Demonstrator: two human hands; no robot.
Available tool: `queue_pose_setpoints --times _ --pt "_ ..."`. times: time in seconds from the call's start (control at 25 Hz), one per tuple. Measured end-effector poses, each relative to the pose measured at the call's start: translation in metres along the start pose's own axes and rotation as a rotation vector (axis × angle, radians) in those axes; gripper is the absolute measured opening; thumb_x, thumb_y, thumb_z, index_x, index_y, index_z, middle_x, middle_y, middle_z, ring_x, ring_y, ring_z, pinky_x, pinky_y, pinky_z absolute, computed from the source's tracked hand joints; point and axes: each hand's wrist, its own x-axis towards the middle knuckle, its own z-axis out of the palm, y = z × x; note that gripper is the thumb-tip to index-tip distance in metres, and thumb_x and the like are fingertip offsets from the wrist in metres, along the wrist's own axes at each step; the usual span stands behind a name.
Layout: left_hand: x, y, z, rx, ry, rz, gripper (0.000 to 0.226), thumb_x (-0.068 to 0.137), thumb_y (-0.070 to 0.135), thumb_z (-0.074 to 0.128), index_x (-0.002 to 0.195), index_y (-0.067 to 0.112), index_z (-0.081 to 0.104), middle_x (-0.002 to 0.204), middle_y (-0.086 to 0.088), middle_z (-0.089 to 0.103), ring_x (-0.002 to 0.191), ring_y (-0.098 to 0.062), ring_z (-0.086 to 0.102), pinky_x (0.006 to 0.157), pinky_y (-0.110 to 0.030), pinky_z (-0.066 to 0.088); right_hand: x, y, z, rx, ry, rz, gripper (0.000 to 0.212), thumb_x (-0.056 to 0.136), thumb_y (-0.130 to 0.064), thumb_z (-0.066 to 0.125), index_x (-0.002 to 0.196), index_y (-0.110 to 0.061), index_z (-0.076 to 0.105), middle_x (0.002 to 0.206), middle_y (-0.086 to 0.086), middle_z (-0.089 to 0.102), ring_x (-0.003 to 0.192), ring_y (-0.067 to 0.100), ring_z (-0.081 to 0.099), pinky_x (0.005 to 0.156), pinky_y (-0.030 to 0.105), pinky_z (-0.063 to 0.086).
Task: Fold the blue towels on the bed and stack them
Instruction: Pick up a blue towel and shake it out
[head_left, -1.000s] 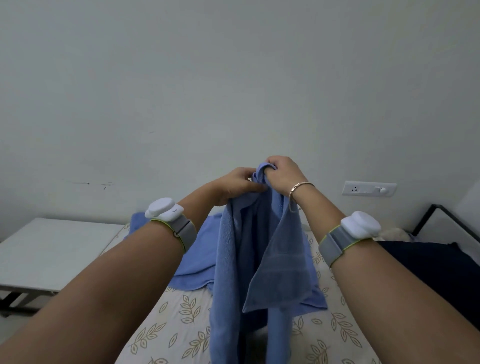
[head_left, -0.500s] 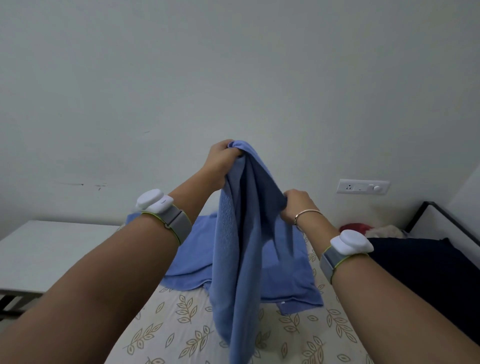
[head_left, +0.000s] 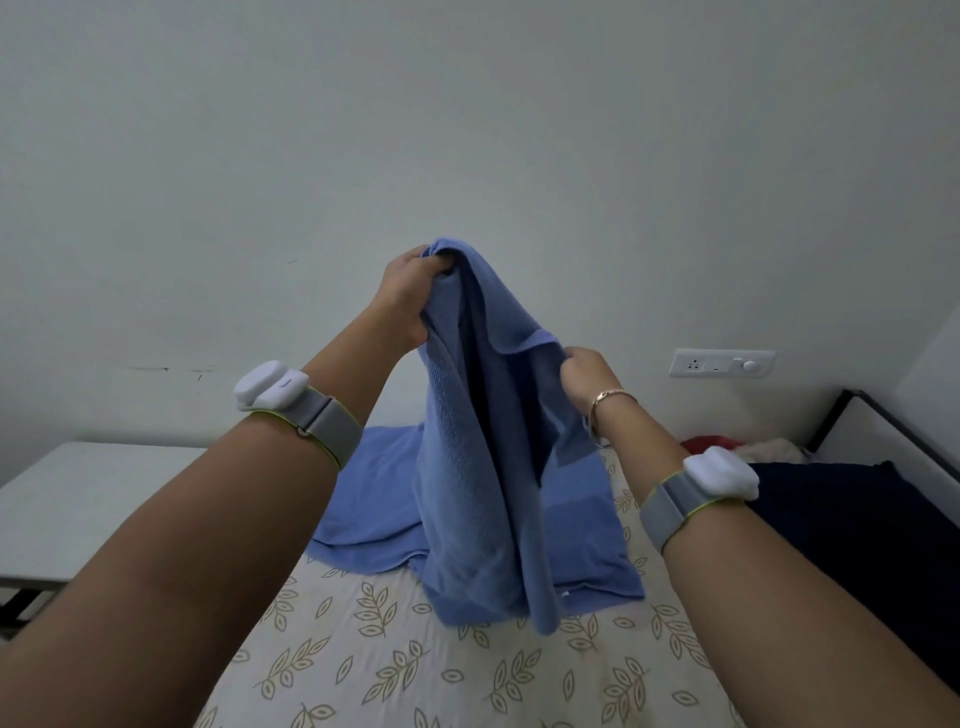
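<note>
Head view gives us a pale wall ahead, a white tabletop (head_left: 78, 499) at the left, and a wall socket plate (head_left: 722, 362) at the right. Our left hand (head_left: 410, 296) grips the top corner of a blue towel (head_left: 483, 467), raised high; our right hand (head_left: 584, 371) pinches its edge lower and to the right. That held towel hangs down over the bed (head_left: 415, 670), its bottom end just reaching the leaf-print sheet. It blocks the middle of a second blue towel (head_left: 374, 509) lying spread on the far part of the bed. At the right, a dark cloth (head_left: 852, 530) lies along the bed's edge, and something red (head_left: 706, 444) beyond it is too small to make out. We count two towels, two white wrist devices (head_left: 270, 389), and one bracelet (head_left: 610, 397).
</note>
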Motion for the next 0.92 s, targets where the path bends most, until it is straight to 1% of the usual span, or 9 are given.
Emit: queue_pose_setpoints --times 0.12,0.2,0.4,0.52,0.6,0.64,0.76,0.84,0.92 --pt "-0.004 0.018 0.000 0.034 -0.007 -0.143 0.015 0.092 0.027 0.064 0.093 0.012 0.069 0.098 -0.010 0.073 0.095 -0.028 0.068 0.080 -0.036 0.055 -0.025 -0.039 -0.022 -0.161 -0.334 0.010 0.011 0.082 -0.005 0.046 0.078 -0.008 0.056 0.074 0.013 0.050 0.063 0.022 0.043 0.058 0.030 0.032" --pt "-0.007 0.038 0.002 0.083 -0.064 -0.220 0.023 0.091 0.031 0.066 0.085 0.009 0.067 0.086 -0.010 0.073 0.087 -0.027 0.069 0.075 -0.035 0.055 -0.040 -0.059 -0.038 0.044 -0.518 -0.030 0.003 0.072 -0.009 0.049 0.071 -0.011 0.051 0.069 0.011 0.049 0.057 0.023 0.044 0.054 0.031 0.035" --pt "-0.003 0.066 0.024 0.097 -0.124 -0.189 0.021 0.086 0.028 0.070 0.081 0.008 0.065 0.073 -0.007 0.071 0.071 -0.022 0.070 0.065 -0.029 0.055 -0.032 -0.061 -0.058 0.759 -0.653 -0.146 0.032 0.082 -0.003 0.039 0.104 0.000 0.063 0.099 0.018 0.062 0.091 0.031 0.060 0.086 0.041 0.051" --pt "0.018 0.024 0.027 0.278 0.160 -0.173 0.031 0.076 0.024 0.079 0.095 0.004 0.066 0.085 -0.007 0.067 0.082 -0.025 0.065 0.072 -0.034 0.054 0.007 -0.027 -0.057 0.242 -0.216 0.019 0.023 0.075 -0.008 0.056 0.094 0.005 0.061 0.091 0.024 0.057 0.091 0.036 0.055 0.078 0.040 0.044" --pt "0.024 -0.027 0.017 0.370 0.255 -0.265 0.028 0.082 0.017 0.074 0.102 0.001 0.064 0.089 -0.008 0.064 0.086 -0.024 0.063 0.072 -0.033 0.053 0.026 0.016 -0.050 -0.303 0.149 0.116 0.031 0.094 -0.008 0.046 0.116 0.008 0.061 0.119 0.028 0.061 0.113 0.039 0.057 0.088 0.037 0.043" --pt "0.021 -0.052 0.014 0.346 0.237 -0.331 0.018 0.086 0.013 0.069 0.099 0.002 0.063 0.084 -0.007 0.065 0.083 -0.023 0.062 0.068 -0.030 0.052 0.024 0.035 -0.043 -0.319 0.222 0.171 0.034 0.097 -0.008 0.041 0.123 0.006 0.058 0.127 0.025 0.059 0.119 0.036 0.055 0.090 0.034 0.042" --pt "0.007 -0.103 0.018 0.362 0.097 -0.344 0.014 0.091 0.010 0.066 0.078 0.004 0.068 0.063 -0.002 0.066 0.073 -0.021 0.062 0.056 -0.021 0.051 0.008 0.062 -0.005 -0.147 0.024 0.062 0.040 0.089 -0.010 0.052 0.128 -0.011 0.061 0.138 0.009 0.057 0.129 0.026 0.051 0.104 0.027 0.038" --pt "-0.006 -0.114 0.025 0.394 -0.084 -0.245 0.013 0.093 0.012 0.066 0.092 -0.001 0.070 0.069 -0.004 0.065 0.066 -0.015 0.061 0.058 -0.016 0.052 -0.005 0.059 0.025 -0.195 -0.230 -0.065 0.060 0.084 -0.023 0.066 0.142 -0.018 0.048 0.147 0.001 0.048 0.136 0.021 0.044 0.110 0.026 0.033" --pt "-0.018 -0.111 0.025 0.421 -0.312 -0.150 0.020 0.094 0.016 0.066 0.104 0.000 0.068 0.071 -0.004 0.064 0.064 -0.011 0.060 0.062 -0.015 0.050 -0.018 0.041 0.048 -0.204 -0.345 -0.146 0.067 0.081 -0.029 0.073 0.140 -0.016 0.045 0.132 0.000 0.058 0.123 0.023 0.054 0.095 0.023 0.045"
